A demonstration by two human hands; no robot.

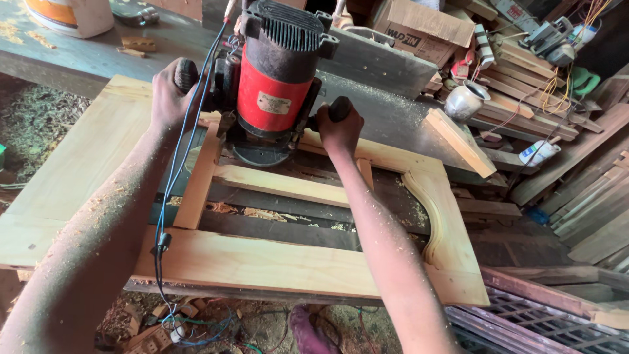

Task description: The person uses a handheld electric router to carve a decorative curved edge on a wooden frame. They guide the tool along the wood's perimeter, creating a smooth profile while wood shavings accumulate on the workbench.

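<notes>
Both hands, left hand (171,92) and right hand (339,126), grip the red router (274,78); frame (262,262) assembled, curved edge already shaped; routing at the upper rail appears unfinished.

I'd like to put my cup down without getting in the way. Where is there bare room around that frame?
Bare wood: the wide board left of the left hand, and the frame's near rail between the forearms. The grey bench beyond the right hand is open but dusty. Crowded: around the router, and the right side, piled with wood offcuts and a metal pot.
</notes>
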